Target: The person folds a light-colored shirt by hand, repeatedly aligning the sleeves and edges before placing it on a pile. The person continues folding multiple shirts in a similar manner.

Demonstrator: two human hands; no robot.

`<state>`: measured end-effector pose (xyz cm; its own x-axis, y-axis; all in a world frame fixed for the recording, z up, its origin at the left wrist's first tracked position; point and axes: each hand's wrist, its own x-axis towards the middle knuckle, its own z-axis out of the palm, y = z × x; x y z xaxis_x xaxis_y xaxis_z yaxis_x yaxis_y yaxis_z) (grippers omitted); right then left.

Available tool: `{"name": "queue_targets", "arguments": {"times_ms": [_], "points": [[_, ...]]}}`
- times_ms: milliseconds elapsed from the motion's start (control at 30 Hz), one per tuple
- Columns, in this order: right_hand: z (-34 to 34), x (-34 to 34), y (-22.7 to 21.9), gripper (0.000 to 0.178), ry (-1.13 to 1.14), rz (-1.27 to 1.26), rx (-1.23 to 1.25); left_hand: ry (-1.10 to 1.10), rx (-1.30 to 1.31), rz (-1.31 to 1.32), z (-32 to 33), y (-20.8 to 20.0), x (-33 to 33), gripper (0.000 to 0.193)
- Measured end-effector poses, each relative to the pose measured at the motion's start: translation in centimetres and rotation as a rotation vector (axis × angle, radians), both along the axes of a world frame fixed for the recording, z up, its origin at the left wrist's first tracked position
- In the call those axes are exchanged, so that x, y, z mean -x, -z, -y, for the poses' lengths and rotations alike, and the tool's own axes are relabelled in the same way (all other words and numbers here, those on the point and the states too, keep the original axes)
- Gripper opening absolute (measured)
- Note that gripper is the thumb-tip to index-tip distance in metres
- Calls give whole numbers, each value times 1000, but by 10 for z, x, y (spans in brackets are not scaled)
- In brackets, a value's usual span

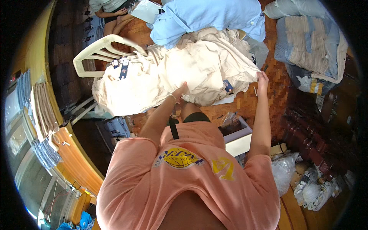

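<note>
A cream cloth garment (199, 57) lies spread in front of me over a pile of like cream garments (134, 86), some bearing dark blue tags. My right hand (262, 82) is closed on its right-hand edge, pulling that part out taut to the side. At the near edge of the cloth, my left hand (179, 91) is closed on the fabric with the thumb on top; its other fingers are mostly hidden. A dark blue tag (228, 86) hangs at the near edge between my hands.
Beyond the pile lies a light blue garment stack (214, 19). A cream plastic chair (88, 57) stands at the left, a person (111, 11) sits behind it. Bundled folded cloth (306, 42) is at the right. Near my legs is a white box (238, 143); plastic bags (283, 172) lie lower right.
</note>
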<state>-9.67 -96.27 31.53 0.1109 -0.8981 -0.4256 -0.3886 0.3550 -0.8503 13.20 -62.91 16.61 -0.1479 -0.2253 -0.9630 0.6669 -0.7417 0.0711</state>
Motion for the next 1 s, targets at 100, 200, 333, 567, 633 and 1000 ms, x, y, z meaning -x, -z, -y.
{"name": "queue_targets", "arguments": {"times_ms": [100, 200, 333, 567, 633, 1000], "points": [[4, 1, -6, 6, 2, 4, -29, -500, 16, 295, 9, 12, 19, 48], [28, 0, -29, 8, 75, 110, 114, -1006, 115, 331, -5, 12, -5, 38], [53, -33, -75, 30, 64, 552, 123, -1014, 146, 450, -45, -42, -64, 29], [-32, -75, 44, 31, 37, -92, -450, -914, 176, -468, -44, -166, -51, 50], [-45, -66, 79, 28, -94, -4, -378, -759, 283, -262, -42, -179, -46, 48], [-55, -62, 149, 38, 140, 376, -553, -713, 563, 184, -85, -230, -108, 38]]}}
